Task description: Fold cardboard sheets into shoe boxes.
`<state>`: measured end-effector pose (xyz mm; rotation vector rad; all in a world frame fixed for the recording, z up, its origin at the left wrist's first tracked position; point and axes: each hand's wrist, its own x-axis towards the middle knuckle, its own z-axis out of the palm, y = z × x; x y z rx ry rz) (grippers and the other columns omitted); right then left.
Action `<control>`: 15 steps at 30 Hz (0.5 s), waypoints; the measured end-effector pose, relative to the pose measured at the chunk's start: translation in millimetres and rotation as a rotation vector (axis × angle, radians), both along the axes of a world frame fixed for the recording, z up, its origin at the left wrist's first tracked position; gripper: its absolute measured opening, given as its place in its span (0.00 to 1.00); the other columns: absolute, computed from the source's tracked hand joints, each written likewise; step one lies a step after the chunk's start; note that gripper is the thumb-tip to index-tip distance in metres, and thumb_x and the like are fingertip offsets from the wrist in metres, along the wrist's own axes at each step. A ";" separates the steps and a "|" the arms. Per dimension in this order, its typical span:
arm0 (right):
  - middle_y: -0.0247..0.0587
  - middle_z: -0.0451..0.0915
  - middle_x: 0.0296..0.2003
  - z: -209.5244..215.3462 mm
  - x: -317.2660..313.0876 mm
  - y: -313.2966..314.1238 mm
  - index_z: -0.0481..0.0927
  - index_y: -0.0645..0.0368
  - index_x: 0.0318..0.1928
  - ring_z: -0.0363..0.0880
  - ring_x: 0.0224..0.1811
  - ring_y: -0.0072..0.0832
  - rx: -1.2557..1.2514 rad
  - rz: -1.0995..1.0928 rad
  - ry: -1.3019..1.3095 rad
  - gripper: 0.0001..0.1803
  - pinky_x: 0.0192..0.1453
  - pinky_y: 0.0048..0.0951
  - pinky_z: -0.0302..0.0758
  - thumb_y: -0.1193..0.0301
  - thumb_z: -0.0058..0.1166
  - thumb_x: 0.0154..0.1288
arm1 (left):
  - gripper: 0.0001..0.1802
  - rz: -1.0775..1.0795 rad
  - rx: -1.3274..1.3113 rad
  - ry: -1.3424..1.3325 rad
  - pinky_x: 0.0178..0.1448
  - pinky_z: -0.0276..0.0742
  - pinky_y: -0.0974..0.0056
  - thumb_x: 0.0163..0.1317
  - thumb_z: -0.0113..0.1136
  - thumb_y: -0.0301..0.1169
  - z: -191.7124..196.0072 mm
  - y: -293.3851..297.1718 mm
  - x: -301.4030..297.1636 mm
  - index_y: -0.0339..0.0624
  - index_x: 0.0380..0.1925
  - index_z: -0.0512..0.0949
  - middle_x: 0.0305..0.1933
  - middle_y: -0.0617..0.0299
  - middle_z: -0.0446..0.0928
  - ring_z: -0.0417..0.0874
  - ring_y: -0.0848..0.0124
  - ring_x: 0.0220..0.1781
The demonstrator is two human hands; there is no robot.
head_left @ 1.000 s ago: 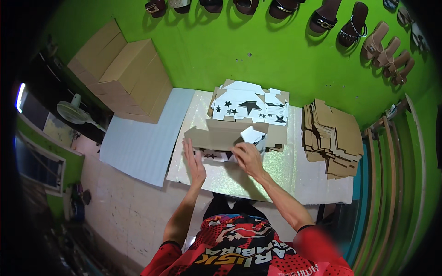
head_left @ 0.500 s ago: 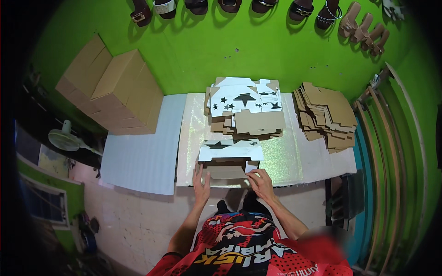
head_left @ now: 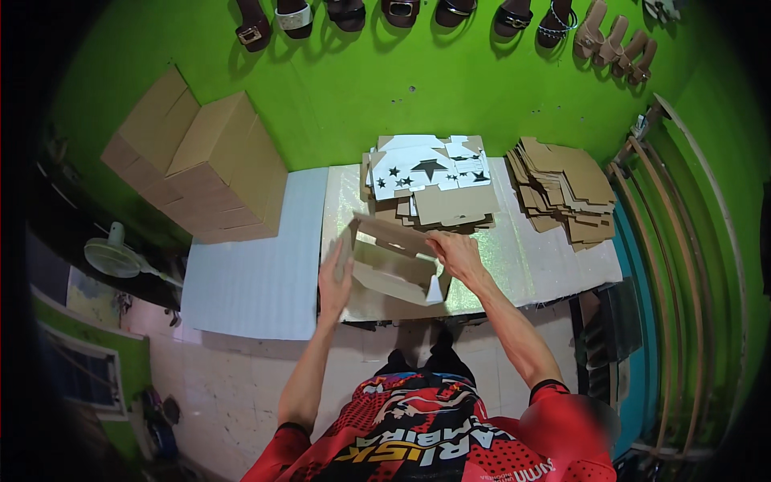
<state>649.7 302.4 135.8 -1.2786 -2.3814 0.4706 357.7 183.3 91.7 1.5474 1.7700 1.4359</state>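
A partly folded cardboard box is tilted above the near part of the table, its plain brown faces showing and gaps between its panels. My left hand is closed on the box's left side panel, fingers along its outer face. At the far right corner, my right hand pinches the edge of a brown panel. A small white flap hangs below that hand at the box's right end. Behind the box lies a stack of flat cardboard blanks, the top one white with black stars.
Flat brown blanks are piled at the back right. Larger brown boxes stand at the back left on a pale foam sheet. Sandals hang on the green wall. Wooden rails lean at the right; a fan is at the left.
The box has been raised and tilted, and its white starred panel has turned out of sight. My right hand has moved farther away to the box's far corner; my left hand has moved slightly away and left.
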 end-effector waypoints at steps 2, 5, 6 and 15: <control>0.46 0.88 0.37 -1.2 -9.0 -11.1 0.85 0.53 0.49 0.87 0.38 0.50 0.071 -0.018 0.208 0.12 0.38 0.48 0.79 0.59 0.56 0.77 | 0.31 0.057 0.032 0.164 0.85 0.55 0.51 0.73 0.66 0.37 41.2 18.8 -7.9 0.48 0.74 0.74 0.83 0.42 0.61 0.55 0.50 0.87; 0.59 0.86 0.40 -21.6 -23.1 -37.7 0.81 0.61 0.58 0.86 0.37 0.56 -0.220 -0.111 0.573 0.21 0.42 0.49 0.80 0.58 0.51 0.80 | 0.37 0.042 0.027 0.170 0.84 0.35 0.29 0.70 0.69 0.48 95.2 33.2 -6.6 0.61 0.77 0.71 0.89 0.49 0.46 0.43 0.49 0.90; 0.60 0.86 0.40 -24.7 -27.8 -53.6 0.79 0.65 0.60 0.86 0.35 0.49 -0.345 -0.161 0.577 0.21 0.43 0.44 0.81 0.61 0.51 0.78 | 0.45 0.066 -0.015 0.196 0.83 0.34 0.26 0.64 0.72 0.54 102.4 30.6 -3.8 0.63 0.80 0.67 0.90 0.50 0.45 0.42 0.48 0.90; 0.34 0.85 0.41 -135.6 -61.8 -143.2 0.79 0.60 0.61 0.85 0.39 0.22 -1.320 -0.371 0.883 0.19 0.45 0.32 0.90 0.75 0.64 0.71 | 0.73 0.110 -0.445 0.259 0.80 0.42 0.21 0.46 0.76 0.71 -40.4 -45.7 54.3 0.55 0.86 0.48 0.88 0.37 0.39 0.38 0.37 0.89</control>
